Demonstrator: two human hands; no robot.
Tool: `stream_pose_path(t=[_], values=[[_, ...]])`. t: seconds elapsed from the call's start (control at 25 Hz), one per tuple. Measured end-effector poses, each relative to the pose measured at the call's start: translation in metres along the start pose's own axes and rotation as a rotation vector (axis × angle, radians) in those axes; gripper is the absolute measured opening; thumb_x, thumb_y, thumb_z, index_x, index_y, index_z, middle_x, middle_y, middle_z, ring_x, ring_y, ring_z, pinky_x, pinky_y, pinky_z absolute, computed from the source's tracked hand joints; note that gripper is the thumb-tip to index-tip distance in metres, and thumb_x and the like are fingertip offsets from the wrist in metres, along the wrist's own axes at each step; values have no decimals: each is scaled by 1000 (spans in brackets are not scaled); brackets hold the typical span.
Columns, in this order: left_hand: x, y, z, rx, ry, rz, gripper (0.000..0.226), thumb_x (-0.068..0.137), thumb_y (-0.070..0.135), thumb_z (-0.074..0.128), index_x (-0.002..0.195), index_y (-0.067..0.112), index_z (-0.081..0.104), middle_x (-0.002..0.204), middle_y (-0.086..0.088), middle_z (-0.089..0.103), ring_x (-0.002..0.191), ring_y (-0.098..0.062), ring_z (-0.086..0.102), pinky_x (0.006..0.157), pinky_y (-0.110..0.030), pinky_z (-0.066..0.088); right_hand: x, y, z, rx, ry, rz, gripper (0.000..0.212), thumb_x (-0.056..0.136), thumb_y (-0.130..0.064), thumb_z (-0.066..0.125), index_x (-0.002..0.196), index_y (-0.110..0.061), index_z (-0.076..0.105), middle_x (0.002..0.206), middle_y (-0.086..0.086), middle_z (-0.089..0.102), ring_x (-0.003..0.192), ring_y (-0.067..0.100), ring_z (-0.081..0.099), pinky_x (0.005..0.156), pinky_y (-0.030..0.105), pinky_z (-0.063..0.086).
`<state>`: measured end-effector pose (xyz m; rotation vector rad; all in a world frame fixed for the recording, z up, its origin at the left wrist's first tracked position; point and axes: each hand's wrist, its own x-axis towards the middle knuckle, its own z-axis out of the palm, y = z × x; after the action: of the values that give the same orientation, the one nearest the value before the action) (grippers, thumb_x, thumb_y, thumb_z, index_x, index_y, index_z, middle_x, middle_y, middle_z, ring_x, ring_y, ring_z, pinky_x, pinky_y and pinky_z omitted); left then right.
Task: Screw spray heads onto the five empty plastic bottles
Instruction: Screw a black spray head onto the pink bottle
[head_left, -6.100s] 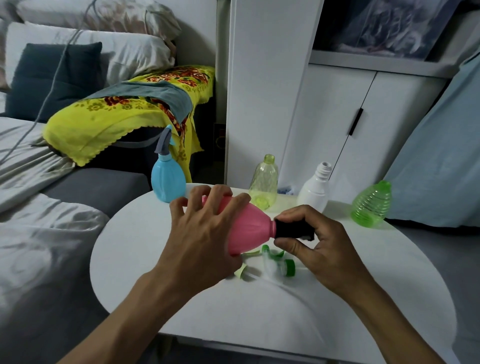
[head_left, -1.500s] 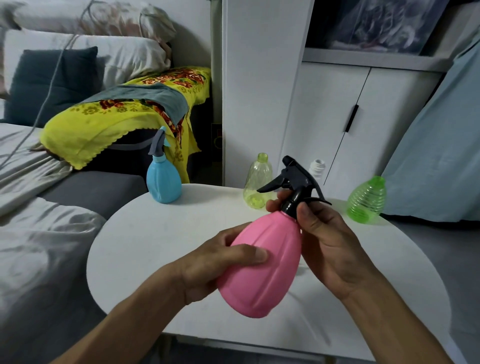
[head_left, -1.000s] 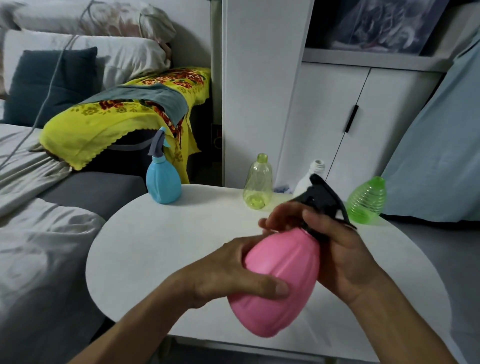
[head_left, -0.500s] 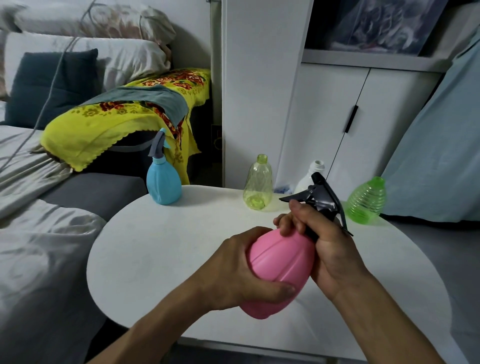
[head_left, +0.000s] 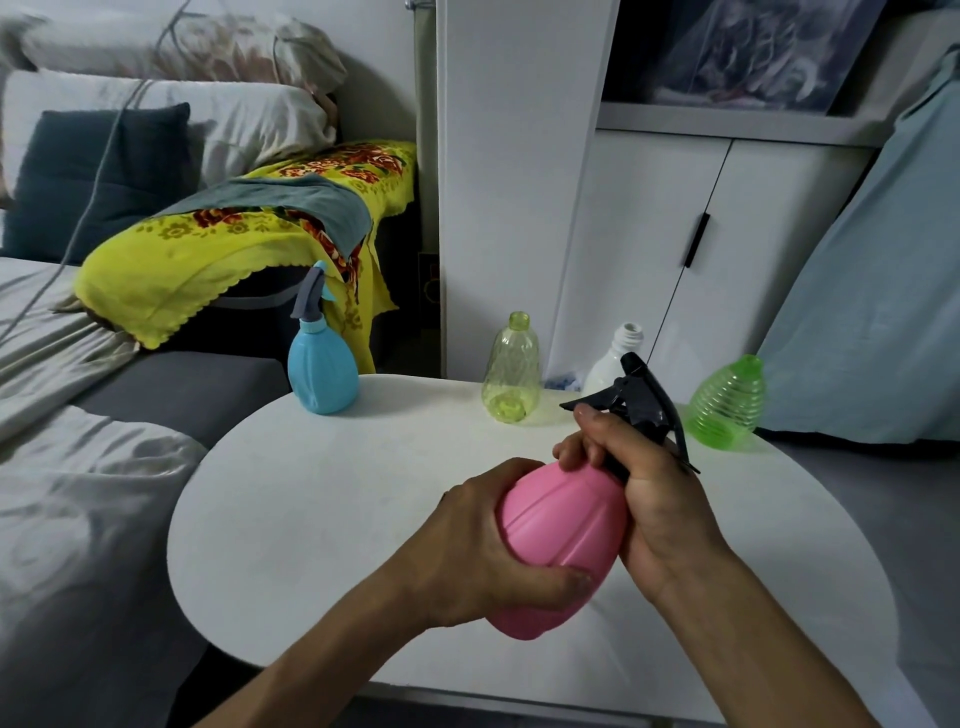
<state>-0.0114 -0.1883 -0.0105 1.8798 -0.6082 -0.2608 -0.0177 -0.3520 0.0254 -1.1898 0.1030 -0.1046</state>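
Note:
Above the white round table (head_left: 322, 519), my left hand (head_left: 483, 540) grips the body of a pink bottle (head_left: 561, 535), which tilts to the right. My right hand (head_left: 639, 483) is curled round the collar of the black spray head (head_left: 639, 402) at the bottle's neck. At the table's far left stands a blue bottle (head_left: 322, 374) with a grey spray head on it. Along the far edge stand a yellow-green bottle (head_left: 511, 371), a white bottle (head_left: 613, 358) and a ribbed green bottle (head_left: 727, 402), all without heads.
A grey sofa with light bedding (head_left: 78, 493) lies left of the table. A yellow flowered cloth (head_left: 234, 244) hangs behind the blue bottle. White cabinet doors (head_left: 649, 260) stand behind the table and a pale blue sheet (head_left: 872, 312) hangs at the right.
The pink bottle has come from lying sideways to nearly upright. Over the last second my right hand has turned the black spray head on the neck; my left hand's grip has shifted lower.

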Motion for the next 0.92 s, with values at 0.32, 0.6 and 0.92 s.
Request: stream_pose_path(t=[0.32,0.6,0.92], values=[[2,-32,33,446,346,-61,110,40,89,59,131,40,23,113,22,36,97,-3,40,77,-7,33,7,18,28,-377,176,-182,29,75,-42,79,53,-29,66,56,-6,70,60,7,68,69,29,47],[37,-55,-48,339,507,-38,100,51,52,86,132,31,31,117,9,48,93,-11,59,70,-23,57,9,20,16,-682,-195,132,74,69,-36,86,134,-36,49,128,-15,58,115,8,52,83,24,46],[129,-126,-106,204,693,-172,94,61,28,89,137,20,35,123,0,41,109,-21,46,83,-38,52,2,13,4,-716,-600,169,40,67,-48,77,106,-44,66,101,-10,75,93,6,70,90,31,55]])
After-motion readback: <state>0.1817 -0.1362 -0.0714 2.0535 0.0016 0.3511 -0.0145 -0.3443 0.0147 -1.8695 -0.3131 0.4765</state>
